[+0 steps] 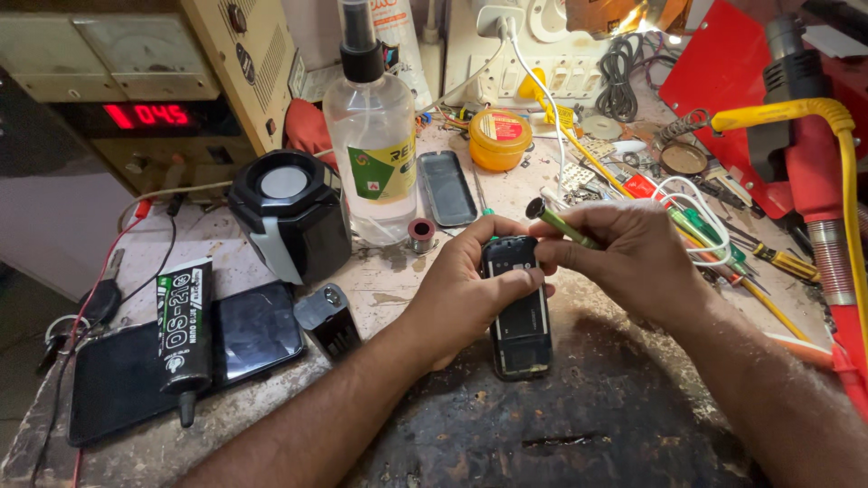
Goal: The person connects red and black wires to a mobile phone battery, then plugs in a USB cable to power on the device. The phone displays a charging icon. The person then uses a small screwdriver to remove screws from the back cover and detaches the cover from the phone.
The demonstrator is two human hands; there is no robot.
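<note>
My left hand grips a small black mobile phone, its back open, held upright over the worn bench. The thumb lies across the phone's upper part. My right hand holds a thin green-handled tool, a screwdriver by its look, angled down toward the phone's top edge. The tool's tip is hidden behind my fingers.
A clear spray bottle, a black speaker, a black glue tube lying on dark phones, a small solder reel, a yellow tin, a power supply with a red display. Tools, cables and a red hot-air handle crowd the right.
</note>
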